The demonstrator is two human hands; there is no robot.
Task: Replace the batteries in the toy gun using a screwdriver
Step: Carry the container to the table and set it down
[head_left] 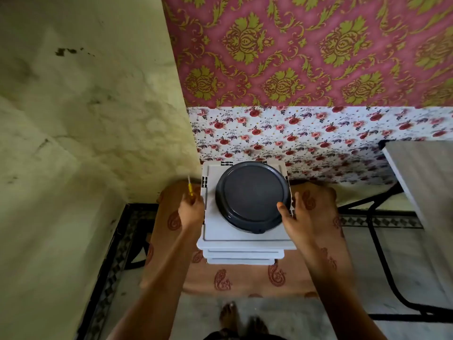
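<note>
My left hand [190,209] is closed around a yellow-handled screwdriver [190,188], its thin metal shaft pointing up beside the left edge of a white plastic stacked unit [245,244]. My right hand [295,217] is spread open, its thumb against the right rim of a round dark grey lid [250,196] that lies on top of the white unit. No toy gun or batteries are visible.
The white unit stands on a low seat draped in orange paisley cloth [245,278], against a floral-papered wall. A grey table [426,182] with black metal legs stands at the right. A stained yellow-green wall runs along the left. My feet show on the marble floor below.
</note>
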